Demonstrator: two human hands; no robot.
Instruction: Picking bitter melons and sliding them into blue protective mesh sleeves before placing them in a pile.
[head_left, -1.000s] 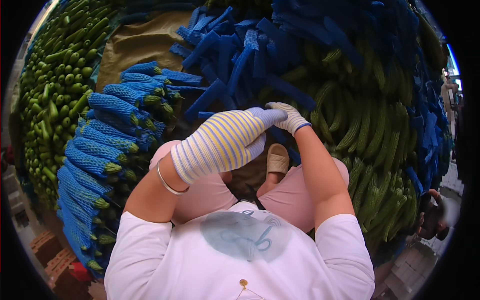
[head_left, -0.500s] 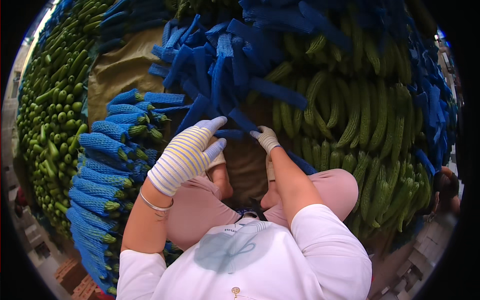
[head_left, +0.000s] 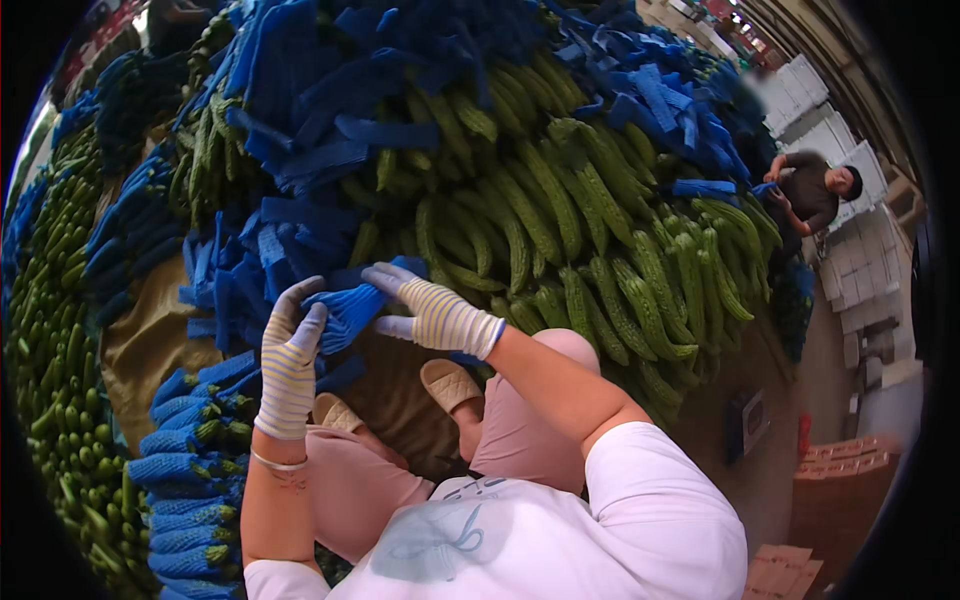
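Both my hands wear white gloves with yellow and blue-grey stripes. Between them is a blue foam net sleeve (head_left: 350,312), spread out in ridges and held up above the ground. My left hand (head_left: 288,362) grips its left edge between thumb and fingers. The other end is pinched by my right hand (head_left: 438,312). Just beyond lies a loose heap of flat blue net sleeves (head_left: 265,258). Long, ridged green bitter melons (head_left: 585,200) are piled ahead and to the right. Beside my left forearm runs a row of bitter melons in blue sleeves (head_left: 185,470), their green ends showing.
Small green gourds (head_left: 65,400) cover the far left. A brown cloth (head_left: 155,350) lies between them and the heap. My slippered feet are under my hands. A person (head_left: 815,195) sits at the far right near white boxes (head_left: 865,270); brown cartons (head_left: 840,490) stand lower right.
The view has swung to the right. My left hand, empty before, now grips the blue net sleeve together with my right hand, which was low by the loose sleeves.
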